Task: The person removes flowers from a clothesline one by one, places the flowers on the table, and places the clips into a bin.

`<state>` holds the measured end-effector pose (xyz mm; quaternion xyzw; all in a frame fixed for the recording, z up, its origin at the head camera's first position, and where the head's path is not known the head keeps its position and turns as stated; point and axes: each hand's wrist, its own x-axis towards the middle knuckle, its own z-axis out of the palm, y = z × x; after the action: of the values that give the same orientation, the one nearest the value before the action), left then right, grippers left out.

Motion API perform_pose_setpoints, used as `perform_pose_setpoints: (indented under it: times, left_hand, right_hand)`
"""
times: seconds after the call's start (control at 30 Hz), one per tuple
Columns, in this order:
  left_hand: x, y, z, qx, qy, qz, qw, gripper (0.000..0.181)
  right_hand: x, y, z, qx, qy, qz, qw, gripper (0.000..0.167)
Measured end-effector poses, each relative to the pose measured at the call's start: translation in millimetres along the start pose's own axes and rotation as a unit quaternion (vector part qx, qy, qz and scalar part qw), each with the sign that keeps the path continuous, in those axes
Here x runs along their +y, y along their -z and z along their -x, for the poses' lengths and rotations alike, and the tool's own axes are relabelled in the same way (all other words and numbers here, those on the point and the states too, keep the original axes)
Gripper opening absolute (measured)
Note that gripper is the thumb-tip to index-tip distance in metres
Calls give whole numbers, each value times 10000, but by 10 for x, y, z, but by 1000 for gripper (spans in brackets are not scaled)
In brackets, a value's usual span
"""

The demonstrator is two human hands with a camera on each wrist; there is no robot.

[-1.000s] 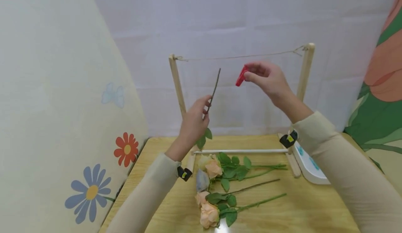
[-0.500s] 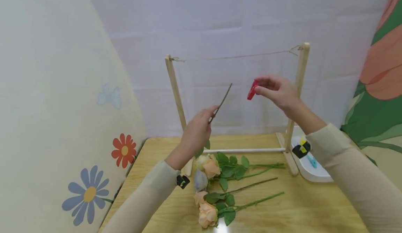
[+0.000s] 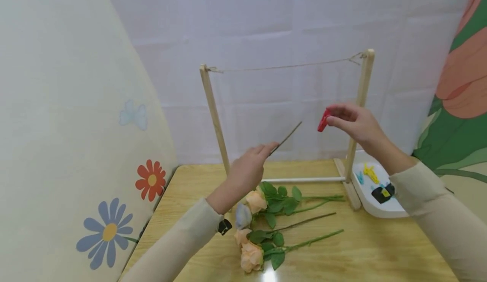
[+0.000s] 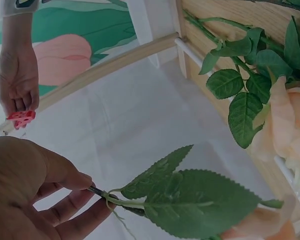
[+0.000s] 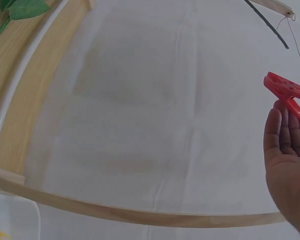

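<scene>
My left hand [image 3: 249,168] pinches a rose by its dark stem [image 3: 287,137], whose bare end points up and to the right. In the left wrist view its serrated leaves [image 4: 190,202] lie just past the fingertips, with peach petals [image 4: 260,225] at the lower edge; the head view hides the bloom. My right hand [image 3: 355,123] holds a red clothespin [image 3: 324,120] between thumb and fingers, to the right of the stem and apart from it. Above both hands, a thin twine [image 3: 277,68] spans two wooden posts. Neither hand touches it.
Several roses [image 3: 252,256] lie on the wooden table [image 3: 365,248], stems to the right. A white rod [image 3: 304,180] joins the stand's feet. Behind the right forearm, a white tray [image 3: 380,212] holds yellow [image 3: 370,173] and blue clothespins [image 3: 360,177]. Walls stand left and behind.
Both hands have moved down and to the right, away from the twine, still holding the rose and the red clothespin. The rose stem has tilted further to the right.
</scene>
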<state>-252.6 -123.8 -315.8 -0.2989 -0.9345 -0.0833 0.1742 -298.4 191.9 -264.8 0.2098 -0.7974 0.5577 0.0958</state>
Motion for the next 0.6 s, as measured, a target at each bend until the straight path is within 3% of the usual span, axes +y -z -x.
perform_pose_setpoints:
  times: [0.33, 0.5, 0.6]
  left_hand:
    - [112, -41, 49, -154, -456, -120, 9988, 75]
    - [135, -98, 87, -171, -503, -204, 9984, 77]
    - [165, -108, 105, -294, -500, -262, 9980, 79]
  right_hand:
    - [134, 133, 145, 15, -182, 163, 9997, 40]
    - [199, 176, 195, 13, -178, 190, 9997, 40]
    - [230, 192, 225, 67, -373, 178, 9991, 40]
